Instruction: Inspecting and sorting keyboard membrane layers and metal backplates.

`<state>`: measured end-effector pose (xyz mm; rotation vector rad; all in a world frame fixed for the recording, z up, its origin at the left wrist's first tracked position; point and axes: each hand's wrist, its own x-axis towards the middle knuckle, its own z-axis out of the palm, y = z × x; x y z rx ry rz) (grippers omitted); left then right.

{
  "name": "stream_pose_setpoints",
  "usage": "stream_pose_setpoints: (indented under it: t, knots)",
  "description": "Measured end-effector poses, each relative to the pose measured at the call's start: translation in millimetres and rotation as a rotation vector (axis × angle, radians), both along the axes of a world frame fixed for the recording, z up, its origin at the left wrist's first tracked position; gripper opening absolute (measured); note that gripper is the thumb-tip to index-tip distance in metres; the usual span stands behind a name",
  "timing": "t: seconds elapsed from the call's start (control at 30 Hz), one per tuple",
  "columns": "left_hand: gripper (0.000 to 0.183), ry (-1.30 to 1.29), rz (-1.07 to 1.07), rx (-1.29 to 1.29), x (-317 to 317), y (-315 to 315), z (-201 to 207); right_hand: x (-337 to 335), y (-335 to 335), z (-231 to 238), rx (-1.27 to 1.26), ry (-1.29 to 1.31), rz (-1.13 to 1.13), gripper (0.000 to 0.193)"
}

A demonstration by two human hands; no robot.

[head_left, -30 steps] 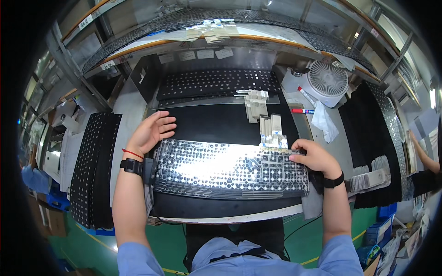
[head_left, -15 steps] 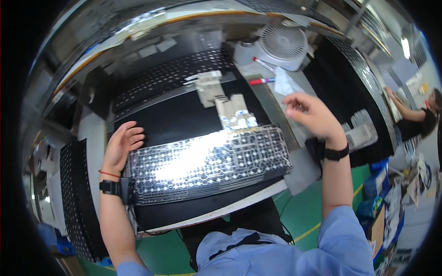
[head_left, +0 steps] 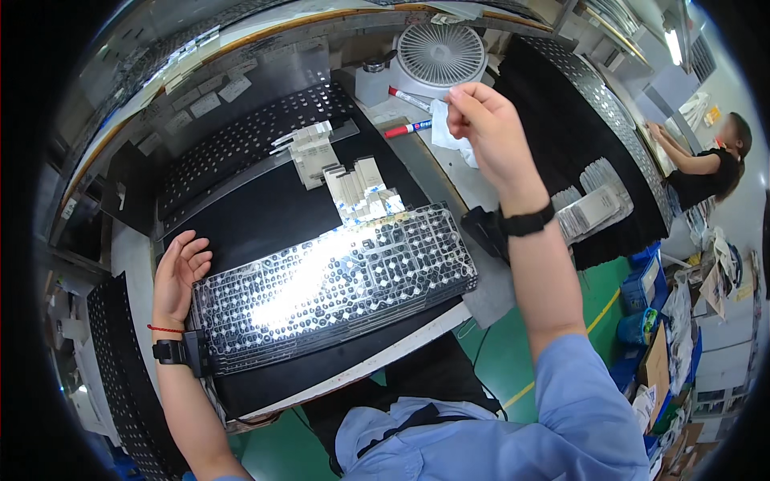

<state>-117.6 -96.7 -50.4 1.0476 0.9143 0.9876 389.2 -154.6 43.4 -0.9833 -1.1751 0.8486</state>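
A stack of clear plastic sheets (head_left: 385,276) with a dense grid of black and white dots lies across the black-covered bench in front of me, with bright glare on its top. My left hand (head_left: 181,276) rests beside the stack's left end, its fingers loosely spread and nothing visible in them. Raised above the bench's right side, my right hand (head_left: 489,132) has its fingers curled toward the thumb; whether anything small is between them is hidden. Close to it lie a crumpled white cloth or tissue (head_left: 446,132) and a red-capped marker (head_left: 407,128).
Piles of pale strips (head_left: 357,191) lie behind the stack. A white fan (head_left: 441,54) stands at the back, near a second marker (head_left: 409,98). More bundled strips (head_left: 593,207) lie on black cloth at right. Another person (head_left: 706,160) works at far right.
My right hand has moved up and away from me, with its fingers drawn closer together. My left hand stays by the stack's left end. The whole view has shifted slightly.
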Motion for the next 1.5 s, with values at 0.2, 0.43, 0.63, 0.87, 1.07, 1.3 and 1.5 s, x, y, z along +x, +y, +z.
stream_pose_setpoints:
  t: [0.2,0.43,0.63,0.87,1.07,1.3,1.5]
  knots:
    - [0.039,-0.005,-0.016,0.011,-1.8,-3.4,1.7,5.1,31.3,-71.7,-0.162,0.004,-0.101,0.017]
    - [0.038,-0.005,-0.049,0.01,-3.4,-4.5,2.6,9.2,25.7,-76.9,0.013,-0.7,-0.037,0.013]
    - [0.041,-0.005,-0.016,0.145,-6.1,0.6,8.7,4.6,13.1,-51.7,0.044,-0.428,-0.097,0.017]
    - [0.03,0.448,-0.057,0.588,67.1,-67.3,130.3,-22.7,-29.4,65.9,0.331,-0.196,-0.27,0.019]
    - [0.046,0.383,-0.802,0.516,216.6,-152.0,139.4,-41.1,-32.0,116.2,0.4,0.198,-0.349,0.018]
    - [0.046,-0.142,-0.928,0.083,317.8,-182.9,52.7,-56.9,-34.9,103.4,0.449,0.157,-0.343,0.017]
    - [0.043,-0.031,-0.924,0.026,328.7,-185.3,13.4,-41.3,-12.2,49.8,0.357,-0.052,-0.326,0.018]
